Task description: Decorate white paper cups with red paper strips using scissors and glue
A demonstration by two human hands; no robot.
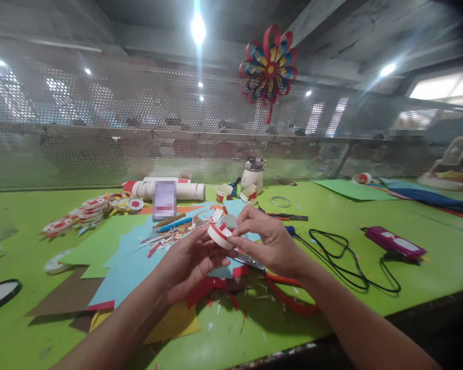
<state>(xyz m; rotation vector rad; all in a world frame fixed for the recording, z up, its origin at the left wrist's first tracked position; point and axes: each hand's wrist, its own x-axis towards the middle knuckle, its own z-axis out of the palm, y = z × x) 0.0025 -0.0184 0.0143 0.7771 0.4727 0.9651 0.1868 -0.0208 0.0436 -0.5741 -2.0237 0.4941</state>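
Note:
Between my two hands is a white paper ring [220,236] with a red strip along its upper edge. My left hand [195,259] cradles it from the left and below, palm up, its thumb and fingertips on the ring. From the right, my right hand [268,239] pinches the ring's near right edge between thumb and index finger. Below my right hand lie a metal blade [250,261] and the orange-red handles [293,298] of what look like scissors. Blue paper sheets [129,272] and small paper scraps [170,241] lie beneath and beside my left hand.
Decorated paper discs [94,208] are piled at the left, near white rolls [183,190] and a phone-like card [164,200]. A bottle [252,174] stands at the back. To the right, a black cord [355,267] lies by a purple box [394,241]. A paper flower [270,69] hangs above.

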